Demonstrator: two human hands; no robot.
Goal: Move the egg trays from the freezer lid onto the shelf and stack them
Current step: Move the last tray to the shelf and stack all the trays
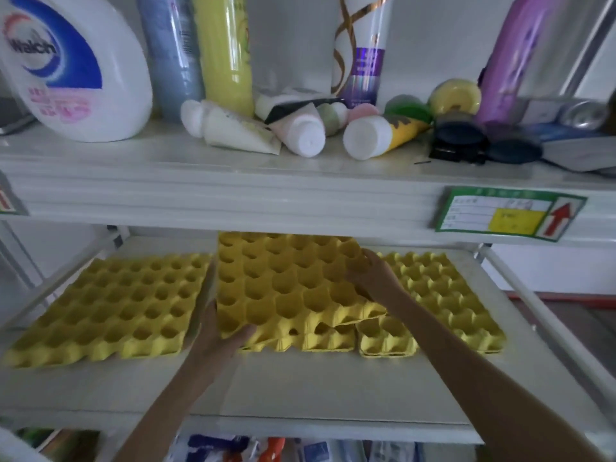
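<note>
Yellow egg trays lie on the white middle shelf point(300, 388). One tray point(110, 305) rests flat at the left, another point(440, 291) flat at the right. Between them a tray point(286, 281) is tilted, its near edge raised above a further tray point(320, 340) beneath it. My left hand point(220, 331) grips the tilted tray's near left corner. My right hand point(370, 271) holds its right edge, fingers curled into the cups. The freezer lid is out of view.
The upper shelf point(233, 181) hangs low over the trays and carries a white detergent jug point(73, 68), tall bottles, tubes and small jars. A green price label point(510, 215) sits on its front edge. Packaged goods show below the middle shelf.
</note>
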